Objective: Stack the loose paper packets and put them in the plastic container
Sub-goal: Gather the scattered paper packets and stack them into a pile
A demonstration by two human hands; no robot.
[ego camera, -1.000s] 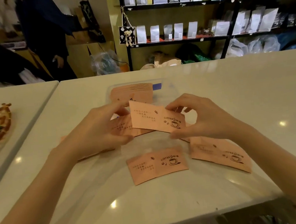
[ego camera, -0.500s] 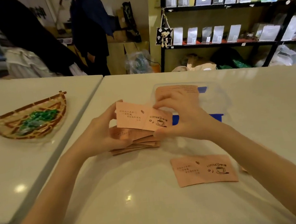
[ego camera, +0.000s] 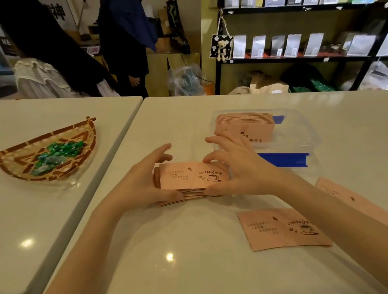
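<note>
A small stack of pink paper packets (ego camera: 186, 178) printed with a coffee cup rests on the white table. My left hand (ego camera: 141, 183) grips its left end and my right hand (ego camera: 235, 166) grips its right end. One loose packet (ego camera: 283, 228) lies flat at the lower right, and another packet (ego camera: 351, 199) shows partly behind my right forearm. Behind my right hand stands the clear plastic container (ego camera: 306, 132) with blue clips, holding a row of pink packets (ego camera: 245, 123).
A woven basket (ego camera: 45, 155) with green sweets sits on the neighbouring table (ego camera: 28, 224) at left, across a narrow gap. Two persons stand beyond the tables. Black shelves (ego camera: 298, 56) with silver pouches line the back right.
The packet held up in both hands has come down onto the stack, and both hands now close around the stack's ends. The camera view has shifted left.
</note>
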